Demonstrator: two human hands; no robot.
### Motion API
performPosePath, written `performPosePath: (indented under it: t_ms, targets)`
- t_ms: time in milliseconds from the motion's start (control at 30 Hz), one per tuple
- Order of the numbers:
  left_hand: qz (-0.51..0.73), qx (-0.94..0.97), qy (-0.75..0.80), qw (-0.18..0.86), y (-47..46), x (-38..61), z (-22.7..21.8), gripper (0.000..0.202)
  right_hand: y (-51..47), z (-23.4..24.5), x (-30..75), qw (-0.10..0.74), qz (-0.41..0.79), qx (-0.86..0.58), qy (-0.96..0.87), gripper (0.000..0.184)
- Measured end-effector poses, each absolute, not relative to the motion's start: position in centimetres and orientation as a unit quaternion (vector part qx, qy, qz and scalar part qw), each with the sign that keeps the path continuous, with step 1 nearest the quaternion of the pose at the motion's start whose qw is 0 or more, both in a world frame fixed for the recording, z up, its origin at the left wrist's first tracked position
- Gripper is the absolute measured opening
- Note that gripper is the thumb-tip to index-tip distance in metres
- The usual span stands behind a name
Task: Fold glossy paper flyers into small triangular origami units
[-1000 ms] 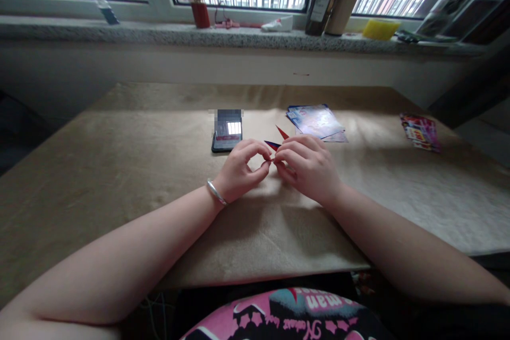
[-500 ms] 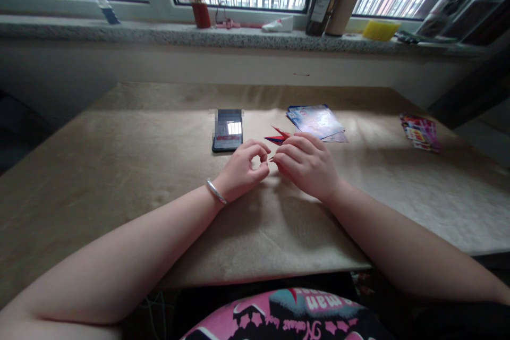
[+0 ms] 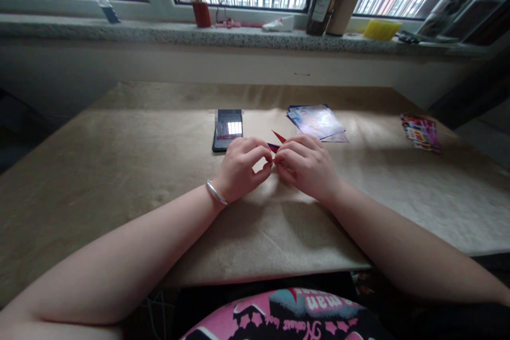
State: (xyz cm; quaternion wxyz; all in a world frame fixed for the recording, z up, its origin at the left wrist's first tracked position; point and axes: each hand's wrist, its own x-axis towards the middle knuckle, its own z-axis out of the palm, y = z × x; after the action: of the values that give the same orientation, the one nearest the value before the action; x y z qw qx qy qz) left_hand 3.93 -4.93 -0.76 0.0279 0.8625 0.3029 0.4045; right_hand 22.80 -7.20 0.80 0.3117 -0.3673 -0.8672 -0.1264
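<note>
A piece of folded paper [image 3: 280, 137], red with some dark blue, shows its pointed tips between my two hands. My right hand [image 3: 306, 164] is closed on it, its fingers curled over most of the paper. From the other side my left hand [image 3: 245, 167] pinches a small tip of the same paper between thumb and forefinger. Both hands are just above or resting on the table, fingertips meeting. Most of the paper's shape is hidden by the right fingers.
A phone [image 3: 228, 135] lies just beyond my left hand. Behind my right hand are several printed sheets [image 3: 319, 121], and a spread of colourful cards [image 3: 421, 133] lies at the right of the table [image 3: 119, 170]. Jars and small items stand on the windowsill [image 3: 151, 34].
My left hand has moved slightly right, and its thumb and forefinger have closed on the paper's near tip. The paper has tilted a little in my right hand.
</note>
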Motion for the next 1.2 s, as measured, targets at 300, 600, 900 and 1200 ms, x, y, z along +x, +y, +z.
performPosePath:
  t_ms: [300, 600, 900, 1200]
  targets:
    - [0.367, 0.873, 0.320, -0.026, -5.13, 3.90, -0.31, 0.004, -7.18, 0.87, 22.51, 0.324, -0.056, -0.391, -0.860, 0.008]
    - [0.373, 0.872, 0.318, -0.016, -5.33, 3.77, -0.27, 0.003, -7.05, 0.58, 22.51, 0.357, -0.013, -0.387, -0.850, 0.008]
    - [0.423, 0.843, 0.307, 0.127, -4.80, 4.00, -0.47, 0.007, -6.81, 0.22, 23.13, 0.375, 0.027, -0.401, -0.835, 0.005]
    - [0.431, 0.846, 0.277, 0.149, -4.88, 3.97, -0.52, 0.004, -7.06, 0.20, 22.78, 0.379, 0.057, -0.404, -0.830, 0.006]
